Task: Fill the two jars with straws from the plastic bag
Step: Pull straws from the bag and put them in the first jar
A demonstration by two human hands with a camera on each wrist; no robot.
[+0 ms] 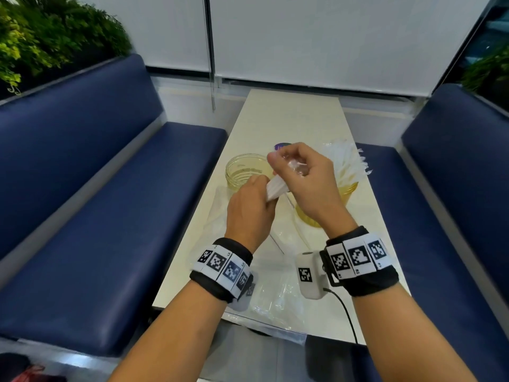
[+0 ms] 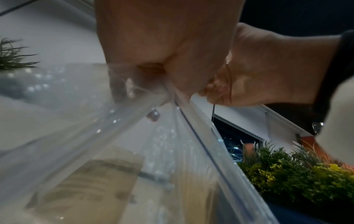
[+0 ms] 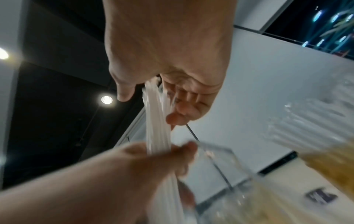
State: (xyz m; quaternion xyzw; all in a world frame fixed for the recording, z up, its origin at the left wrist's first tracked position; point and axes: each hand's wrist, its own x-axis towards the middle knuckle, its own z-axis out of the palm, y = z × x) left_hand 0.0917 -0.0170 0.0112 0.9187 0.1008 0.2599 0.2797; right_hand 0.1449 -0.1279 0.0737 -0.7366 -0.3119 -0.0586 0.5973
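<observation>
While the left hand grips straws, the right hand pinches them.

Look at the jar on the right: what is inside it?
White straws stand inside the right jar, fanning out above its rim. The right hand covers its left side, so its fill cannot be judged.

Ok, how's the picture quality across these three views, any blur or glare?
Head view: sharp centrally, edges bowed by the wide lens. Left wrist view: the clear plastic bag is smeared and speckled with glints. Right wrist view: ceiling spotlights flare, the left hand is motion-blurred, while the bundle of white straws stays fairly crisp.
</observation>
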